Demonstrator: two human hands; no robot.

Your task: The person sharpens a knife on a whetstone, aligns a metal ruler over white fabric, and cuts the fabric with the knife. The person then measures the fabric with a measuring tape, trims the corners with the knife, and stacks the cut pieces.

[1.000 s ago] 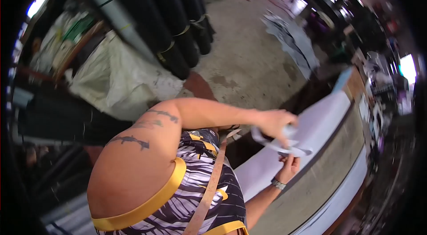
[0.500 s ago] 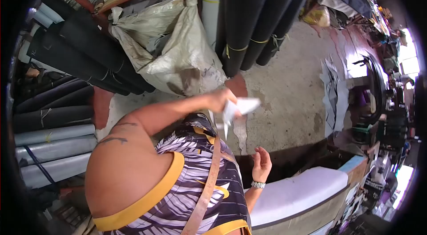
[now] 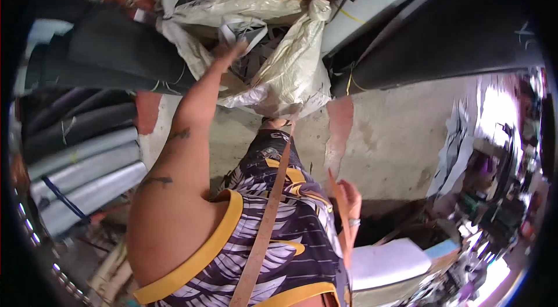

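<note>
On my remote feed, the left hand (image 3: 233, 51) has reached into the open sack (image 3: 296, 69), bringing the white strips (image 3: 257, 38) inside its mouth; blur hides whether it grips them. The right hand (image 3: 351, 194) curls beside a hanging tape (image 3: 342, 205), its hold unclear to me.

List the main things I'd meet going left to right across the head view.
Silver-grey rolls → pale sack with the left hand at its opening → right hand → grey sheet pieces on the floor.

left grip (image 3: 235, 51): over open sack (image 3: 297, 74) | right grip (image 3: 351, 198): beside tan strip (image 3: 342, 212)
</note>
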